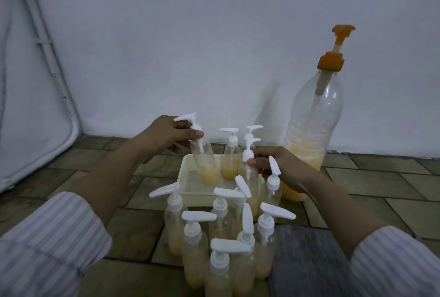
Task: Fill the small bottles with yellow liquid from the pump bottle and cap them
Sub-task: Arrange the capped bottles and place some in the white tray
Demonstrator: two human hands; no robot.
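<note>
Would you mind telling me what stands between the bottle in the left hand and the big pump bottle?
In the head view, between the tilted bottle and the pump bottle stand two capped small bottles in the tray, plus the right hand gripping another.

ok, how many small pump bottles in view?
12 small bottles. One tilted in the left hand, one in the right hand, two upright behind those, eight clustered on the floor in front. Others may be hidden.

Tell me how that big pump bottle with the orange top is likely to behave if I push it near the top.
The big pump bottle looks tall and narrow, with its pump stem raised, so a high push would probably tip it. The yellow liquid fills only the lower part, which likely steadies the base somewhat. The clear walls look thin, so they may flex under a squeeze.
</note>
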